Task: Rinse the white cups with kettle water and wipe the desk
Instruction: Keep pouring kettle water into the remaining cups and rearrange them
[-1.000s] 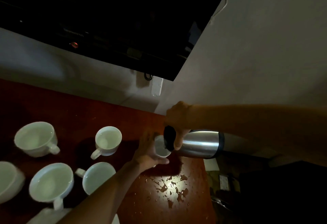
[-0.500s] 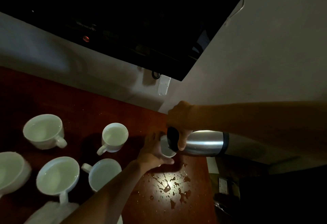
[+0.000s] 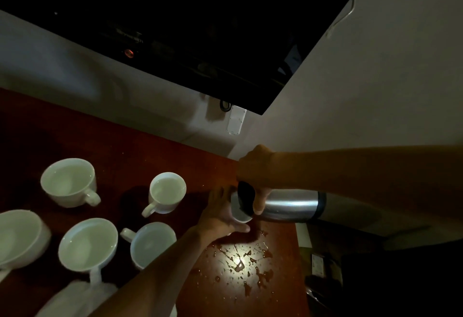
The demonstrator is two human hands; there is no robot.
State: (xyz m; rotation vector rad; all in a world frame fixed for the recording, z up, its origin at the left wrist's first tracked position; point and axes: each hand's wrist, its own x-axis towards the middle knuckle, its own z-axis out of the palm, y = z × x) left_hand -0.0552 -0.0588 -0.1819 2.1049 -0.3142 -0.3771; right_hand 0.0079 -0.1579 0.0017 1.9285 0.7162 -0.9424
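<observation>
a dim room, a pale wall (image 3: 375, 78) meeting a corner, a dark television (image 3: 188, 16) mounted above a reddish-brown desk (image 3: 150, 156). a white socket strip (image 3: 236, 121) hangs on the wall just under the screen's lower corner.

toward 3 o'clock the right hand (image 3: 255, 166) grasps the steel kettle (image 3: 288, 205) near its dark top, thumb curled over the side; the kettle lies tipped nearly flat, its mouth pointing toward 9 o'clock. right against that mouth sits a small white cup (image 3: 238, 212), cradled by the left hand (image 3: 220, 214), whose fingers wrap around the cup's far side and thumb runs along underneath. cup and kettle rim touch or nearly so; the pour itself is too dark to make out.

at 6 o'clock from the held cup, spilled water (image 3: 240, 261) lies in splashes and droplets on the desk, catching a bright glare.

toward 9 o'clock five more white cups stand upright: a wide cup (image 3: 67, 181) farthest back, a narrow mug (image 3: 167, 191) nearest the hands, a cup (image 3: 152, 244) partly behind the left forearm, a broad cup (image 3: 87, 244) beside it, and one cup (image 3: 17, 236) cut by the frame edge. several look to hold clear water. a white cloth (image 3: 72, 299) lies at 7 o'clock, touching the broad cup's handle.
</observation>
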